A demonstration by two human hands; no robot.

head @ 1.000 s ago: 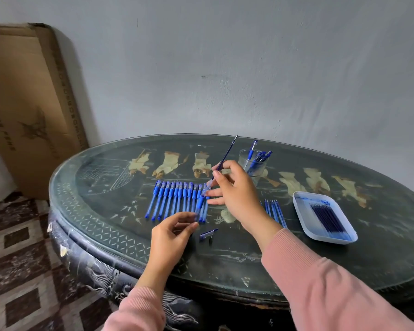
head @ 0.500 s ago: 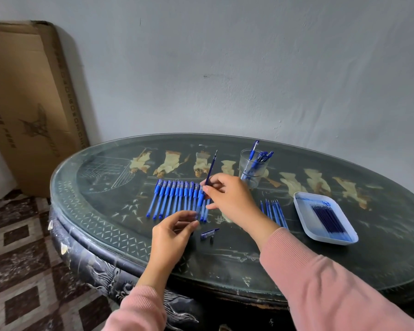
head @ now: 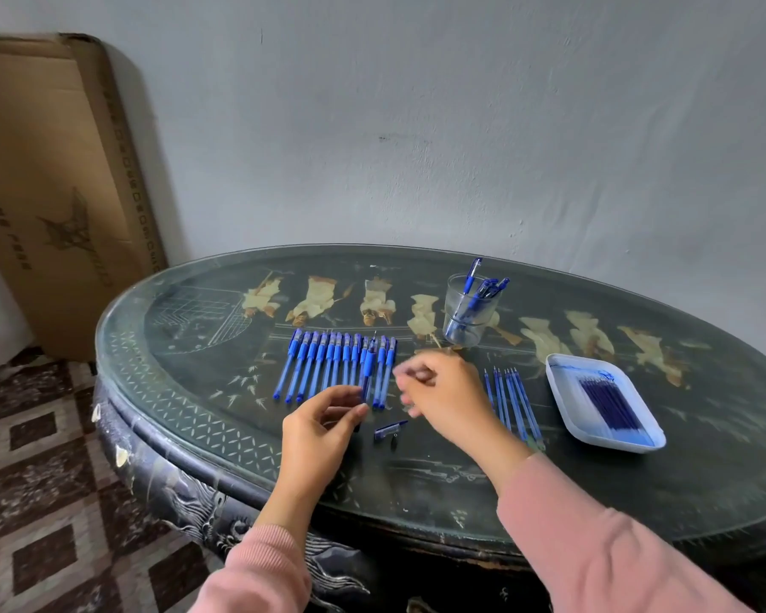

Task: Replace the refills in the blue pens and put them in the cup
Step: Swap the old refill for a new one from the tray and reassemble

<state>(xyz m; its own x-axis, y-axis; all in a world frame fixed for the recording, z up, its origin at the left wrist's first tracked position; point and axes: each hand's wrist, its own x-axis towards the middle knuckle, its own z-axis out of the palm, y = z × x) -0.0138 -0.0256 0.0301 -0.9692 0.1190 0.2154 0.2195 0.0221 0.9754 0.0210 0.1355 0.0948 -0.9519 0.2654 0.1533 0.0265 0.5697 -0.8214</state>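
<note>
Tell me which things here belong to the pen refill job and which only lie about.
For the job: row of blue pens, cup, tray of refills, loose refills, pen cap.
Only lying about: cardboard box against the wall.

2 plain pink long sleeves, left sleeve point(head: 257, 568) and right sleeve point(head: 602, 550), each ending at the wrist.
</note>
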